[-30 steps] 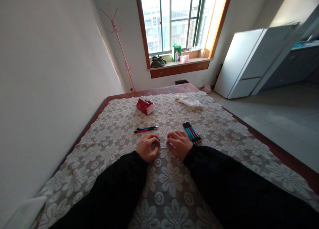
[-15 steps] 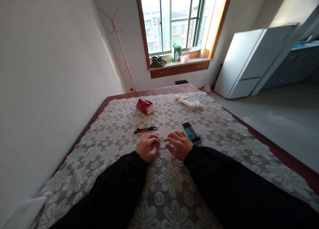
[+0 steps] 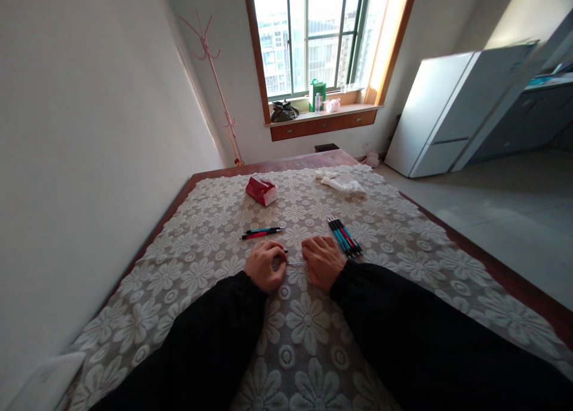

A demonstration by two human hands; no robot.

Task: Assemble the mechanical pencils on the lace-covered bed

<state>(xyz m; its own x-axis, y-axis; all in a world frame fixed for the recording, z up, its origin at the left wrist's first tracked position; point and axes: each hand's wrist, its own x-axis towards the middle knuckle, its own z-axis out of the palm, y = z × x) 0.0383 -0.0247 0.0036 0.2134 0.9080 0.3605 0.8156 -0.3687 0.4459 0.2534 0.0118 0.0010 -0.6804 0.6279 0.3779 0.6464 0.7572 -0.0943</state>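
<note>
On the floral cloth [image 3: 308,327], both hands [image 3: 293,263] pinch a thin pen part [image 3: 295,263] between them

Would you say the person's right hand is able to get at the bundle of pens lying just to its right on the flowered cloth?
Probably yes. The right hand rests on the flowered cloth right beside the bundle of pens, with nothing lying between them. It does look closed on a thin part shared with the left hand.
</note>
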